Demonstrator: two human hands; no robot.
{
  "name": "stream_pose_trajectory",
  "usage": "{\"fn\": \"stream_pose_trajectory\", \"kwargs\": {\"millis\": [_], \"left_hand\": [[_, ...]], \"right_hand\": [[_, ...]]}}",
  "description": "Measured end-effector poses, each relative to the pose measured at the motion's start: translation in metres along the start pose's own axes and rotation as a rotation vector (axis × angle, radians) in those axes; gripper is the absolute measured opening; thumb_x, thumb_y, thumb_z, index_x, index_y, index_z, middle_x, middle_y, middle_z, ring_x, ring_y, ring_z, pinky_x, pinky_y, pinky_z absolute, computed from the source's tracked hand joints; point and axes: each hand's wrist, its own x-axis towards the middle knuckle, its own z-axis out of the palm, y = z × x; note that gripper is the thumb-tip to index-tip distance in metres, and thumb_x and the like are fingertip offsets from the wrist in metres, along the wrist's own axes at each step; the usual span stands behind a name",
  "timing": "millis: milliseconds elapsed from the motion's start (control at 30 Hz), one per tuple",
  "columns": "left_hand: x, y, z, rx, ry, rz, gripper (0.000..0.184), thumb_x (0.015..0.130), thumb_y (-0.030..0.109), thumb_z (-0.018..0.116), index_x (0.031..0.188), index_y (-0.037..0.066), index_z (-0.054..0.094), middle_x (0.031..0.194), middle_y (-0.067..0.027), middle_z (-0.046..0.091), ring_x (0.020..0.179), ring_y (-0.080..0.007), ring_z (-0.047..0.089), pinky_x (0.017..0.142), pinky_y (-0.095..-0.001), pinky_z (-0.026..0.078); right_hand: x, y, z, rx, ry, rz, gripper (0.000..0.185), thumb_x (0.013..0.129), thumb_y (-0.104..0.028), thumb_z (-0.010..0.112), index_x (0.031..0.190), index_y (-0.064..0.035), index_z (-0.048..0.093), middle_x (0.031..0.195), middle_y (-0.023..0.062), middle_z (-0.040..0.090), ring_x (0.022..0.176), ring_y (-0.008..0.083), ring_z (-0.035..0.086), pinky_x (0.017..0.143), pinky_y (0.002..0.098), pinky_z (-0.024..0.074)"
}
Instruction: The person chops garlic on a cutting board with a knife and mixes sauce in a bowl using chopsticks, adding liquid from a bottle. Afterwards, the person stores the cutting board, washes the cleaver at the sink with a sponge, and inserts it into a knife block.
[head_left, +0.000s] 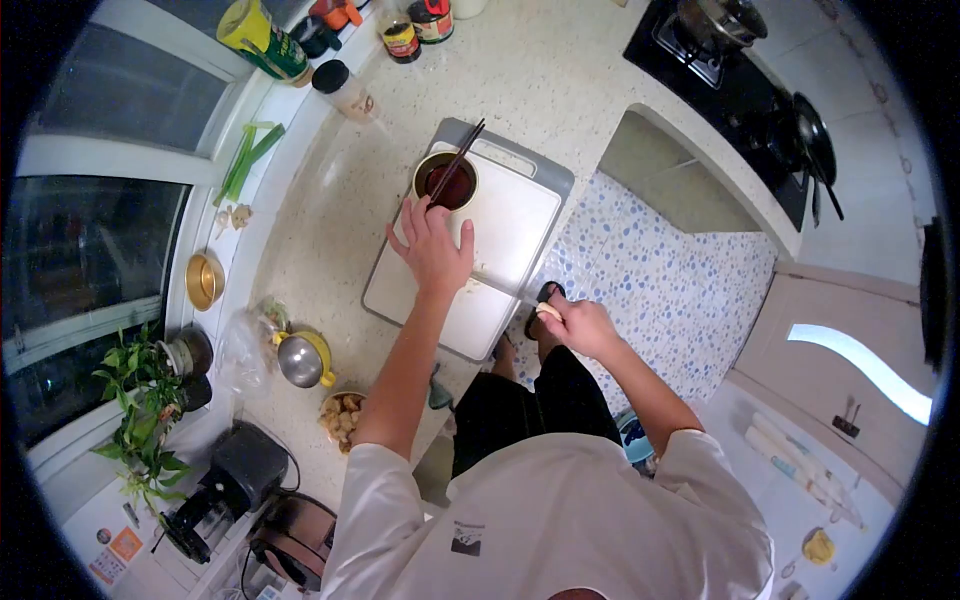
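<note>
My left hand point(435, 250) is over the white cutting board point(510, 220), its fingers spread and thumb apart. Its fingertips reach the near rim of a round bowl point(420, 178) of dark liquid; whether they press on it I cannot tell. A pair of dark chopsticks point(466, 145) rests slantwise across this bowl. In my right hand point(583, 326) is the pale handle of a knife point(507, 289), held by the board's right edge. The blade points left over the board, below my left hand. Small pale bits lie near its tip.
A yellow-handled metal cup point(301, 360) and a bowl of brown chunks point(344, 418) stand left on the counter. Green onion pieces point(248, 163), garlic point(236, 216) and a gold bowl point(205, 281) line the windowsill. Jars point(402, 42) are behind; a stove point(740, 90) is at the far right.
</note>
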Motion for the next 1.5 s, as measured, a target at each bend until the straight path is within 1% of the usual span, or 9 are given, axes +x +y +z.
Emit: {"fn": "stream_pose_trajectory", "kwargs": {"millis": [100, 167, 400, 500, 767, 1067, 1167, 1267, 1500], "left_hand": [[0.005, 0.005, -0.003, -0.023, 0.061, -0.008, 0.039, 0.093, 0.041, 0.062, 0.116, 0.011, 0.056, 0.147, -0.0124, 0.044, 0.148, -0.0398, 0.027, 0.116, -0.0741, 0.009], [0.007, 0.009, -0.007, -0.018, -0.005, -0.018, 0.039, 0.095, 0.041, 0.060, 0.119, 0.011, 0.054, 0.146, -0.0148, 0.045, 0.149, -0.0405, 0.026, 0.116, -0.0743, 0.009], [0.001, 0.008, -0.002, -0.024, -0.021, -0.024, 0.037, 0.095, 0.039, 0.061, 0.118, 0.011, 0.054, 0.146, -0.0150, 0.045, 0.148, -0.0412, 0.028, 0.115, -0.0748, 0.009], [0.005, 0.010, -0.003, -0.059, 0.064, -0.003, 0.037, 0.095, 0.039, 0.062, 0.118, 0.011, 0.054, 0.145, -0.0149, 0.045, 0.148, -0.0412, 0.028, 0.115, -0.0745, 0.008], [0.003, 0.009, 0.004, -0.026, 0.044, -0.002, 0.035, 0.091, 0.038, 0.065, 0.113, 0.012, 0.056, 0.143, -0.0114, 0.047, 0.148, -0.0380, 0.029, 0.115, -0.0744, 0.011], [0.002, 0.006, 0.001, 0.006, 0.045, 0.001, 0.036, 0.090, 0.038, 0.066, 0.113, 0.012, 0.056, 0.144, -0.0106, 0.045, 0.148, -0.0365, 0.029, 0.116, -0.0730, 0.011], [-0.002, 0.003, 0.000, 0.007, 0.048, 0.011, 0.037, 0.091, 0.038, 0.066, 0.114, 0.012, 0.056, 0.144, -0.0105, 0.045, 0.148, -0.0363, 0.028, 0.117, -0.0725, 0.010], [-0.004, 0.001, -0.003, 0.007, 0.018, -0.003, 0.037, 0.091, 0.038, 0.065, 0.116, 0.012, 0.056, 0.143, -0.0103, 0.045, 0.148, -0.0364, 0.028, 0.117, -0.0722, 0.009], [-0.011, -0.005, -0.009, 0.011, 0.015, -0.020, 0.037, 0.091, 0.037, 0.065, 0.116, 0.011, 0.055, 0.144, -0.0098, 0.045, 0.148, -0.0372, 0.027, 0.118, -0.0712, 0.009]], "right_hand": [[0.002, 0.000, -0.015, -0.012, 0.014, -0.031, 0.039, 0.100, -0.048, 0.053, 0.107, -0.0119, 0.064, 0.087, 0.0201, 0.070, 0.070, 0.0417, 0.069, 0.063, 0.0519, 0.0553], [0.007, 0.011, -0.012, -0.013, 0.014, -0.059, 0.039, 0.101, -0.049, 0.053, 0.108, -0.0121, 0.064, 0.090, 0.0201, 0.070, 0.071, 0.0414, 0.069, 0.063, 0.0515, 0.0554], [0.013, 0.015, -0.015, -0.028, -0.049, -0.053, 0.040, 0.101, -0.050, 0.052, 0.108, -0.0131, 0.065, 0.083, 0.0198, 0.071, 0.071, 0.0414, 0.069, 0.065, 0.0528, 0.0549], [0.014, 0.017, -0.021, 0.001, -0.046, -0.054, 0.040, 0.101, -0.051, 0.052, 0.108, -0.0134, 0.065, 0.082, 0.0203, 0.071, 0.071, 0.0419, 0.069, 0.065, 0.0533, 0.0545], [0.021, 0.026, -0.016, -0.001, -0.088, -0.057, 0.039, 0.100, -0.051, 0.052, 0.108, -0.0144, 0.065, 0.077, 0.0202, 0.069, 0.072, 0.0429, 0.068, 0.067, 0.0533, 0.0543], [0.015, 0.016, -0.017, -0.022, -0.106, -0.042, 0.038, 0.100, -0.048, 0.052, 0.111, -0.0136, 0.064, 0.092, 0.0198, 0.070, 0.076, 0.0420, 0.068, 0.067, 0.0528, 0.0546], [0.011, 0.011, -0.014, -0.014, -0.072, -0.047, 0.037, 0.100, -0.047, 0.054, 0.110, -0.0129, 0.064, 0.092, 0.0199, 0.069, 0.076, 0.0415, 0.069, 0.066, 0.0521, 0.0549], [0.008, 0.009, -0.008, -0.034, -0.050, -0.049, 0.037, 0.099, -0.047, 0.055, 0.109, -0.0119, 0.063, 0.091, 0.0208, 0.069, 0.075, 0.0409, 0.069, 0.064, 0.0522, 0.0546], [0.006, 0.005, 0.001, -0.039, -0.020, -0.088, 0.038, 0.100, -0.047, 0.054, 0.106, -0.0108, 0.062, 0.073, 0.0191, 0.068, 0.065, 0.0421, 0.067, 0.059, 0.0538, 0.0534]]}}
